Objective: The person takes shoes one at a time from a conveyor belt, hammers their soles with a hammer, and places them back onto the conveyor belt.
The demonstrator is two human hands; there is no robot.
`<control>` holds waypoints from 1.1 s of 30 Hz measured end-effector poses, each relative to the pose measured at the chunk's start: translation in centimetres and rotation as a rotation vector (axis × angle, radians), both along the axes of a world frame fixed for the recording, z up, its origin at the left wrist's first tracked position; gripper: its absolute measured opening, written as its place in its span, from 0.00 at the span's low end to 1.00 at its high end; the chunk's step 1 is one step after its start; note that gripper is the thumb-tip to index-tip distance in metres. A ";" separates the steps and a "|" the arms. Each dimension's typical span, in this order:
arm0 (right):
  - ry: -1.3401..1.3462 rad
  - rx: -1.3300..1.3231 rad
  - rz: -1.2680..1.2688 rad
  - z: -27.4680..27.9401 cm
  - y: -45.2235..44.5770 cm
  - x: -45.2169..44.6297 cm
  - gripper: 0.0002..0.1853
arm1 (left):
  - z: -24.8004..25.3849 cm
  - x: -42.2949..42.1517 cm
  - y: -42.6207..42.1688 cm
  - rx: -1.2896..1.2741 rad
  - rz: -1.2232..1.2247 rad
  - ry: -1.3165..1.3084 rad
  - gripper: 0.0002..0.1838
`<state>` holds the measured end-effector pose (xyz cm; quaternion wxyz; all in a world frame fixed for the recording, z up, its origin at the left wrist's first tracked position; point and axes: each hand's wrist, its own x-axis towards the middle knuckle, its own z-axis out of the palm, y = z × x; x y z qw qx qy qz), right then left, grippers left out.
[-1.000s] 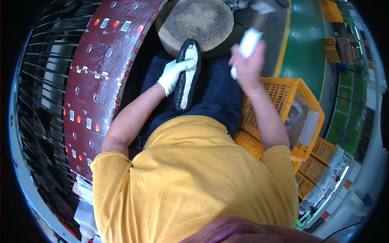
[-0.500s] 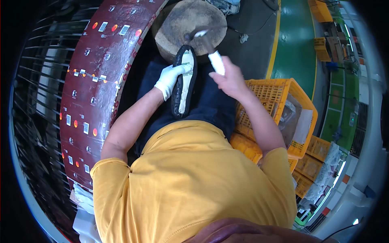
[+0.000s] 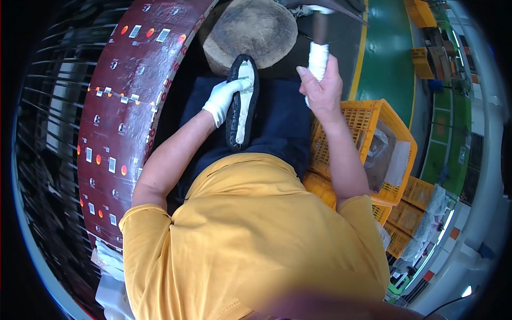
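A black shoe upper with a pale, printed insole [image 3: 245, 109] points its toe end at a round wood stump [image 3: 253, 33]. My left hand [image 3: 223, 100], in a white glove, is closed on its left side, with the thumb lying across the pale surface. My bare right hand [image 3: 323, 88] grips the white-wrapped handle of a hammer [image 3: 318, 57]. The hammer is raised to the right of the stump, its head blurred near the top of the view. Shoe and hammer are well apart.
A dark red curved panel with stickers [image 3: 120, 112] runs along my left. On my right stands a yellow crate [image 3: 349, 133] holding clear plastic. More yellow crates [image 3: 408, 208] are stacked beyond it, beside a green floor strip [image 3: 392, 58].
Half a second ago the hammer was low over the stump by the shoe's toe. It has since swung up and to the right with my right hand. My left hand still holds the shoe.
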<state>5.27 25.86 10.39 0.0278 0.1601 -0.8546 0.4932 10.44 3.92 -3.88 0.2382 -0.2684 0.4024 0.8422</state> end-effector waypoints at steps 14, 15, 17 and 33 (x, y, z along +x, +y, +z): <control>0.093 0.092 -0.023 -7.0 -0.8 1.5 0.21 | -0.2 0.1 0.0 -0.015 -0.014 -0.006 0.24; 0.029 0.471 0.048 -6.1 -0.7 1.8 0.23 | -0.5 0.0 0.1 -0.019 -0.016 -0.004 0.24; -0.164 0.535 0.186 -4.6 0.3 1.1 0.25 | -1.1 0.1 0.1 -0.032 -0.007 -0.010 0.24; 0.230 -0.127 0.066 -1.5 -0.7 -1.6 0.20 | 1.3 -0.1 0.0 -0.098 -0.013 -0.046 0.22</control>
